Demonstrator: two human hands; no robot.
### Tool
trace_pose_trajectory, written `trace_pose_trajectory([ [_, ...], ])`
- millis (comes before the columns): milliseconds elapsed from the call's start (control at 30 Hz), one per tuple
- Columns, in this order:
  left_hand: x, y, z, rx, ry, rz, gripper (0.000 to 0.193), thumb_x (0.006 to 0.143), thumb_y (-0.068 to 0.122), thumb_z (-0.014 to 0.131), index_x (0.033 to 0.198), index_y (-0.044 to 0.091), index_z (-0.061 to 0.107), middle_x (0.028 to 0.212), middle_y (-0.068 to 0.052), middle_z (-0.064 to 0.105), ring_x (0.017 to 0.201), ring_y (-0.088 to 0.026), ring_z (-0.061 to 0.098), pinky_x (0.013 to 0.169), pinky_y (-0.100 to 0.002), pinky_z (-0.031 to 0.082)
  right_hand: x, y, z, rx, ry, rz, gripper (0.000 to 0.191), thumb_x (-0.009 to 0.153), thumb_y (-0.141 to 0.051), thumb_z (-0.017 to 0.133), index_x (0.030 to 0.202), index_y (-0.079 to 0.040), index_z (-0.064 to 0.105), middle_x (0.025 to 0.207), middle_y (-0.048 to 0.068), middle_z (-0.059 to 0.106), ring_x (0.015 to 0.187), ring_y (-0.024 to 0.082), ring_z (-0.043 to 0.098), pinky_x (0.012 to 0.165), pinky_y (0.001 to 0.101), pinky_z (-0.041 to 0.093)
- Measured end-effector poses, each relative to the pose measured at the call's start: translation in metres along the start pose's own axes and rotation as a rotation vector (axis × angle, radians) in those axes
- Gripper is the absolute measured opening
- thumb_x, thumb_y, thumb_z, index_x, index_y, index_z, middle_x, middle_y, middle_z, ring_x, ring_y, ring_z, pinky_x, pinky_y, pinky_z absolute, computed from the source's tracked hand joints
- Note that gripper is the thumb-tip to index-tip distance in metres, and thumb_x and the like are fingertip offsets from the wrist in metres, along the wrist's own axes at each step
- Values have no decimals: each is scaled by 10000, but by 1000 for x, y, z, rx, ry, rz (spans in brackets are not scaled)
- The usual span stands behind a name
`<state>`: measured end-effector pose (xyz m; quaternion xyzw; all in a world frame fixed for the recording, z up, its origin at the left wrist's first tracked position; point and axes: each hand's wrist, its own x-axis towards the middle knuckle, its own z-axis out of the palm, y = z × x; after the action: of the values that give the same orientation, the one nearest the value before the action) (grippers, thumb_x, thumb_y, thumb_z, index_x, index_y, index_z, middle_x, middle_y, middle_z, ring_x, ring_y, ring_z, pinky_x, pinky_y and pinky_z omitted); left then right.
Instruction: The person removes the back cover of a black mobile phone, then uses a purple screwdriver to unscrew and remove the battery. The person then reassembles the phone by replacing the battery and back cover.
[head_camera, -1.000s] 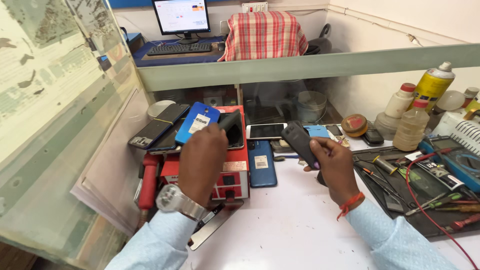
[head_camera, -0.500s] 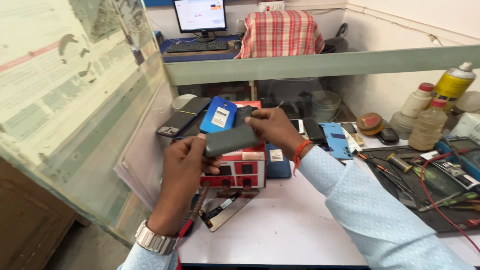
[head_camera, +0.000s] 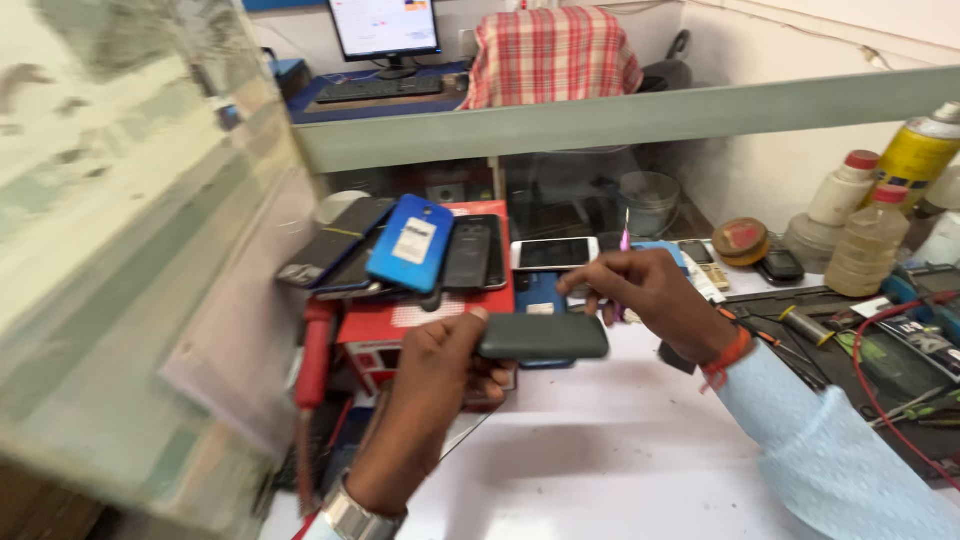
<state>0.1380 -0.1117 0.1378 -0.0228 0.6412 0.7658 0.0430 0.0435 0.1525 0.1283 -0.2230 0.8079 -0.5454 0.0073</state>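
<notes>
shifted since half a second back: right hand (head_camera: 655, 300) drawn off the dark phone (head_camera: 543, 337) and out to its right, leaving only the left hand (head_camera: 440, 375) on it; phone brought lower and levelled.

now held above the white bench (head_camera: 600, 470), just in front of the red box (head_camera: 400, 330), long axis lying left to right across the view, one thin edge turned toward the camera. clamped at its left end between left thumb and fingers, closed firmly on it; right end sticking out free toward the other hand.

right hand just beyond that free end, near but apart, fingers pinched narrow around a thin pink tool (head_camera: 625, 250) pointing upward. exact hold on the tool hard to read, blurred by motion. nearer of the two to the free end: the right; holding the phone itself: the left alone.

around: blue phone (head_camera: 410, 243) and other handsets stacked on the red box, white-framed phone (head_camera: 555, 253) lying flat behind, plastic bottles (head_camera: 870, 245) and a yellow spray can (head_camera: 915, 150) at far right, red wire (head_camera: 880, 360) over the dark mat.
</notes>
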Motion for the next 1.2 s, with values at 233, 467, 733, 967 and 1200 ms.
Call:
trace_pose_trajectory([
  [233, 59, -49, 77, 101, -62, 14, 354, 983, 245, 557, 913, -67, 708, 603, -107, 695, 450, -149, 618, 427, -277, 524, -21, 67, -32, 14, -114, -178, 554, 923, -472, 632, 1224, -20, 739, 1010, 83, 789, 946, 138, 706, 848, 299, 563],
  [467, 66, -72, 95, 120, 67, 128, 353, 962, 241, 593, 1112, -49, 727, 603, -78, 669, 475, -118, 606, 425, -271, 515, -24, 64, -33, -129, -264, -230, 567, 813, -374, 826, 1218, 9, 724, 1042, 96, 791, 940, 173, 718, 842, 317, 568],
  [733, 73, -73, 147, 241, 79, 390, 532, 1035, 355, 453, 1502, 101, 472, 1178, -95, 599, 884, -155, 638, 731, -300, 548, -22, 71, -48, 324, -100, 68, 582, 830, -366, 726, 1227, 59, 688, 847, 135, 756, 648, 162, 698, 550, 302, 548],
  [967, 109, -94, 150, 292, -50, 797, 666, 1073, 428, 493, 1567, 0, 360, 1338, -159, 561, 1146, -270, 608, 941, -376, 540, -23, 93, -49, 293, 12, -170, 671, 884, -406, 714, 1342, 77, 628, 931, 77, 700, 786, 128, 664, 690, 282, 577],
  [1200, 113, -117, 127, 199, -120, 825, 718, 1080, 506, 479, 1553, -13, 332, 1411, -182, 611, 1285, -295, 647, 1072, -399, 532, -22, 100, -35, 172, -27, -206, 668, 876, -386, 743, 1336, 82, 619, 1130, 135, 726, 1031, 178, 684, 907, 328, 560],
])
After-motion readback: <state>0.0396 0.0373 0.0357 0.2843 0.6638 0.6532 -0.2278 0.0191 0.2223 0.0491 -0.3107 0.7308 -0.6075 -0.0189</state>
